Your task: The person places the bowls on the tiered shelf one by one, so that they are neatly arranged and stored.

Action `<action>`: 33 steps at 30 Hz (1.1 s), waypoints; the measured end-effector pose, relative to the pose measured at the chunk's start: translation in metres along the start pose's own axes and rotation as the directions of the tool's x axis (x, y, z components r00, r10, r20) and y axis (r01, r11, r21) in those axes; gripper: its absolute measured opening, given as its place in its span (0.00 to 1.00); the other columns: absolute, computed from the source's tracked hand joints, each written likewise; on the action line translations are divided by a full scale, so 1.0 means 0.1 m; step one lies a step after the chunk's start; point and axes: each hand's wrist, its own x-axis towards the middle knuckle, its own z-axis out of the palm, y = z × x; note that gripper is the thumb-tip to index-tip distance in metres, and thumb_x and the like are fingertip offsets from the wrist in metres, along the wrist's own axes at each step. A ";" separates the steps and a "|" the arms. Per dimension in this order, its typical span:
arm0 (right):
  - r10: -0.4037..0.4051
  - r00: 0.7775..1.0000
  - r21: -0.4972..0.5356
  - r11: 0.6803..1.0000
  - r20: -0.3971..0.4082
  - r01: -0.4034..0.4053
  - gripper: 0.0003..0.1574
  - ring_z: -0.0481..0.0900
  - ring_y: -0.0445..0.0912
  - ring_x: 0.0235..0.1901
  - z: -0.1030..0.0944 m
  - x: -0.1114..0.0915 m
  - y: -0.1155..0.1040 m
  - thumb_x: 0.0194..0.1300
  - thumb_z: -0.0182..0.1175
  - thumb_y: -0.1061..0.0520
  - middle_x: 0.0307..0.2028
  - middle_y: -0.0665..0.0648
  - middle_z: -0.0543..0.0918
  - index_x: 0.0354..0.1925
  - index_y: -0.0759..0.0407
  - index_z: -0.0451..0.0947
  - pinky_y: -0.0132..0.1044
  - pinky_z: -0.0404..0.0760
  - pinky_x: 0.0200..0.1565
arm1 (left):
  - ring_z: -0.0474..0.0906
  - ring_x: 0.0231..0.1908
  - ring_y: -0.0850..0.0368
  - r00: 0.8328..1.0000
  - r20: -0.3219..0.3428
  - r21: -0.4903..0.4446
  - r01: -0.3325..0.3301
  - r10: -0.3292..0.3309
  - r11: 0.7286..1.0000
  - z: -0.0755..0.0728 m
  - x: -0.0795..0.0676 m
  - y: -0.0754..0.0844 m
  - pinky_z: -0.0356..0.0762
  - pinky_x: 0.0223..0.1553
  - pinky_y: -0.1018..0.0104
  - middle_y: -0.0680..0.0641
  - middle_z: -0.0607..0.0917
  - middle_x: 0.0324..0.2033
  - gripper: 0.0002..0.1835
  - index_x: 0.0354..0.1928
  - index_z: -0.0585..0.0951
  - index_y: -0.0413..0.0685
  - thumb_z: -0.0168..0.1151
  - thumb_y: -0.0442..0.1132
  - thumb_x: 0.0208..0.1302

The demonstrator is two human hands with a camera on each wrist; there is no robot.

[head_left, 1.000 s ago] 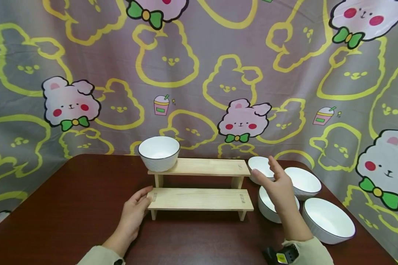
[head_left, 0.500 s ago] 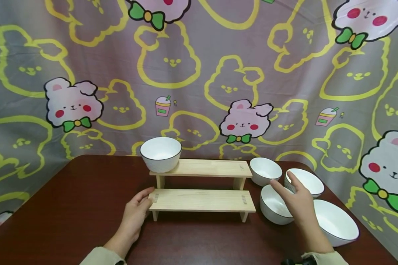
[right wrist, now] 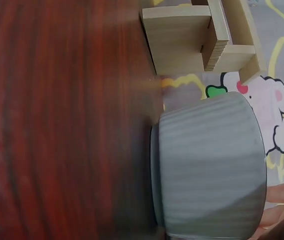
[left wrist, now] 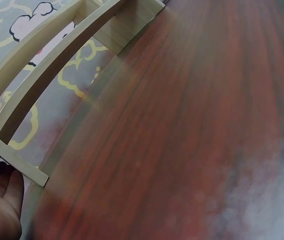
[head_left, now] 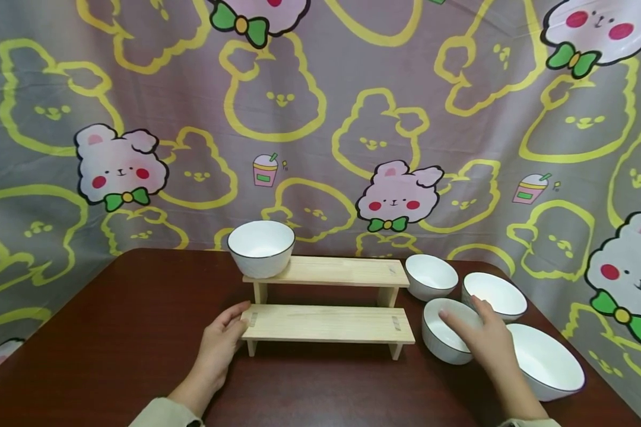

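Observation:
A two-tier wooden shelf [head_left: 328,323] stands on the table, with one white dark-rimmed bowl [head_left: 260,261] at the left end of its upper board. My left hand [head_left: 216,344] grips the left end of the lower board; the left wrist view catches its fingers [left wrist: 13,192] beside the wooden leg. Above the nearer small white bowl [head_left: 440,338], my right hand [head_left: 488,341] is held with thumb and fingers spread, the thumb over the bowl's opening. That bowl's ribbed outer wall [right wrist: 211,165] fills much of the right wrist view, fingertips [right wrist: 281,192] just past its rim.
Close around the right hand are a small bowl [head_left: 431,279] behind, another bowl [head_left: 494,293] farther right, and a larger bowl [head_left: 547,362] at the front right. The dark red-brown table [head_left: 112,332] ends at a patterned curtain [head_left: 320,118].
My right hand has moved right and down, from beside the rear small bowl to over the nearer small one. The left hand keeps its grip on the shelf.

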 end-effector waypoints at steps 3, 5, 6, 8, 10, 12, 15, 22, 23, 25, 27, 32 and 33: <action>-0.028 1.000 -0.038 0.999 -0.001 0.028 0.60 0.42 0.71 0.66 0.01 0.02 0.03 0.57 0.56 0.33 0.67 0.77 0.43 0.70 0.69 0.44 0.63 0.47 0.62 | 0.71 0.49 0.62 1.000 0.002 0.005 -0.003 0.003 1.000 0.00 0.00 0.00 0.72 0.41 0.74 0.38 0.70 0.61 0.23 0.62 0.69 0.39 0.48 0.32 0.65; -0.054 0.999 -0.066 0.996 0.002 0.054 0.60 0.43 0.73 0.65 0.03 0.02 0.03 0.56 0.57 0.34 0.67 0.79 0.44 0.69 0.71 0.45 0.65 0.48 0.60 | 0.71 0.50 0.61 1.000 0.002 0.010 -0.003 0.003 1.000 0.00 -0.01 0.00 0.72 0.41 0.73 0.38 0.70 0.61 0.23 0.62 0.69 0.39 0.48 0.32 0.65; -0.064 0.998 -0.081 0.995 0.006 0.064 0.61 0.43 0.73 0.64 0.04 0.03 0.03 0.56 0.57 0.33 0.66 0.80 0.44 0.69 0.72 0.45 0.66 0.48 0.60 | 0.71 0.51 0.60 1.000 0.001 0.013 -0.003 0.003 1.000 0.00 -0.01 0.00 0.72 0.41 0.73 0.38 0.70 0.61 0.22 0.62 0.69 0.39 0.48 0.32 0.65; -0.085 0.996 -0.118 0.989 0.012 0.086 0.63 0.43 0.75 0.64 0.06 0.04 0.03 0.55 0.58 0.33 0.65 0.81 0.44 0.68 0.74 0.46 0.68 0.49 0.58 | 0.71 0.50 0.61 1.000 0.002 0.014 -0.002 0.002 1.000 0.00 -0.01 0.00 0.72 0.42 0.73 0.38 0.70 0.61 0.22 0.62 0.69 0.39 0.47 0.32 0.65; -0.106 0.994 -0.156 0.982 0.008 0.106 0.64 0.43 0.76 0.63 0.09 0.05 0.03 0.52 0.60 0.33 0.64 0.83 0.45 0.67 0.76 0.47 0.69 0.50 0.57 | 0.71 0.49 0.63 1.000 0.004 0.010 -0.003 0.003 1.000 0.00 -0.01 -0.01 0.72 0.42 0.73 0.38 0.70 0.61 0.22 0.62 0.69 0.39 0.47 0.32 0.65; -0.118 0.993 -0.194 0.974 0.014 0.118 0.67 0.42 0.77 0.62 0.12 0.06 0.04 0.50 0.61 0.32 0.64 0.84 0.45 0.66 0.78 0.47 0.70 0.50 0.56 | 0.72 0.47 0.65 1.000 0.007 0.006 -0.003 0.003 1.000 0.00 -0.01 -0.01 0.72 0.41 0.74 0.38 0.70 0.61 0.22 0.62 0.68 0.39 0.47 0.32 0.65; -0.146 0.989 -0.271 0.951 0.027 0.148 0.72 0.43 0.79 0.60 0.16 0.08 0.06 0.46 0.63 0.29 0.61 0.87 0.45 0.65 0.81 0.47 0.71 0.50 0.55 | 0.72 0.44 0.69 1.000 0.008 -0.002 -0.006 0.006 1.000 0.00 -0.02 -0.01 0.72 0.41 0.74 0.37 0.70 0.61 0.22 0.62 0.68 0.39 0.47 0.32 0.65; -0.189 0.981 -0.388 0.903 0.029 0.186 0.71 0.52 0.80 0.55 0.18 0.07 0.04 0.42 0.63 0.26 0.55 0.88 0.54 0.60 0.82 0.55 0.69 0.57 0.52 | 0.73 0.43 0.69 1.000 0.008 -0.011 -0.009 0.009 1.000 0.00 -0.02 -0.01 0.72 0.40 0.74 0.36 0.70 0.61 0.22 0.62 0.68 0.38 0.47 0.32 0.65; -0.190 0.981 -0.391 0.901 0.029 0.186 0.70 0.54 0.80 0.54 0.18 0.07 0.03 0.42 0.63 0.26 0.55 0.88 0.56 0.60 0.82 0.56 0.69 0.59 0.51 | 0.73 0.43 0.69 1.000 0.008 -0.012 -0.009 0.009 1.000 0.00 -0.02 -0.01 0.72 0.40 0.74 0.36 0.70 0.61 0.22 0.62 0.68 0.38 0.47 0.32 0.65; -0.190 0.982 -0.397 0.899 0.025 0.184 0.69 0.57 0.79 0.52 0.18 0.07 0.03 0.41 0.63 0.26 0.53 0.86 0.59 0.59 0.82 0.58 0.67 0.61 0.48 | 0.73 0.43 0.69 1.000 0.008 -0.012 -0.008 0.009 1.000 0.00 -0.02 0.00 0.72 0.40 0.74 0.36 0.70 0.61 0.22 0.62 0.68 0.38 0.46 0.32 0.65; -0.185 0.983 -0.405 0.897 0.016 0.176 0.69 0.59 0.79 0.49 0.18 0.08 0.04 0.40 0.63 0.26 0.51 0.84 0.61 0.58 0.81 0.60 0.66 0.63 0.46 | 0.73 0.43 0.69 1.000 0.008 -0.012 -0.008 0.008 1.000 0.00 -0.02 0.00 0.72 0.40 0.75 0.36 0.70 0.61 0.23 0.62 0.68 0.38 0.46 0.31 0.65; -0.181 0.983 -0.427 0.891 -0.022 0.155 0.68 0.63 0.77 0.45 0.18 0.08 0.02 0.36 0.65 0.25 0.46 0.81 0.66 0.56 0.79 0.64 0.62 0.67 0.39 | 0.72 0.47 0.64 1.000 0.006 -0.006 -0.006 0.006 1.000 0.01 -0.02 0.01 0.72 0.42 0.74 0.37 0.70 0.61 0.22 0.62 0.69 0.39 0.47 0.32 0.65; -0.181 0.983 -0.432 0.889 -0.027 0.152 0.68 0.63 0.77 0.44 0.17 0.08 0.01 0.36 0.65 0.26 0.45 0.80 0.67 0.56 0.79 0.64 0.62 0.67 0.38 | 0.72 0.49 0.62 1.000 0.006 -0.003 -0.006 0.006 1.000 0.01 -0.02 0.01 0.72 0.42 0.74 0.37 0.70 0.61 0.22 0.62 0.69 0.39 0.47 0.32 0.65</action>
